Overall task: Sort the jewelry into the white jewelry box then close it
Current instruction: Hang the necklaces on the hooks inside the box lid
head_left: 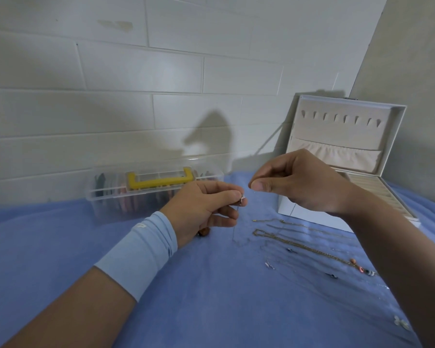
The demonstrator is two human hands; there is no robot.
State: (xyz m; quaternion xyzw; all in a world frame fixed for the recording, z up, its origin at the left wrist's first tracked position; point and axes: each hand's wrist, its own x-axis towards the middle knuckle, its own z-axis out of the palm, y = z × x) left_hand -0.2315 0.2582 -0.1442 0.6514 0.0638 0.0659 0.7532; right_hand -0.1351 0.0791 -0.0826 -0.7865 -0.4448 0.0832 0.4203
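Left hand (206, 209): grip pinching thin silver chain necklace (241, 200) at its pendant. Right hand (294, 182): grip pinching the same chain's end. Open white jewelry box (299, 218): far right corner of blue-covered tabletop (211, 297).

Dim, even light came from behind us; our open white jewelry box (337, 131) shadowed the pale painted block wall (111, 96), whose joints bowed toward the soft edges.
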